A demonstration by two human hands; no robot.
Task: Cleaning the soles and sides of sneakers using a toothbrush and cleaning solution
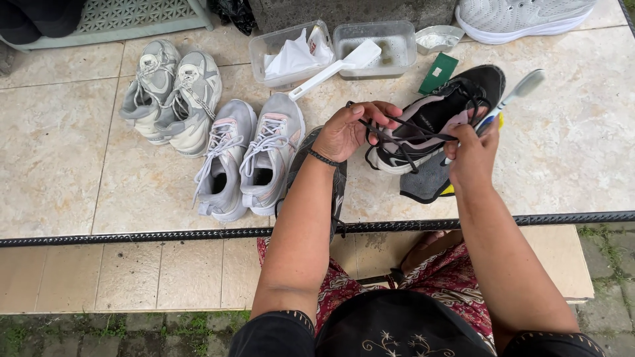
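A black sneaker with a white sole lies on the tiled floor in front of me. My left hand pinches its black laces, which stretch from my fingers across to the shoe. My right hand rests at the shoe's right side and grips a toothbrush with a grey head pointing up and away. A dark insole lies flat just under my right hand. Another dark sole piece lies partly hidden beneath my left forearm.
Two pairs of grey-white sneakers stand at the left. Behind are two clear tubs, a white brush across them, a small bowl, a green packet and a grey shoe. A black cable crosses the step edge.
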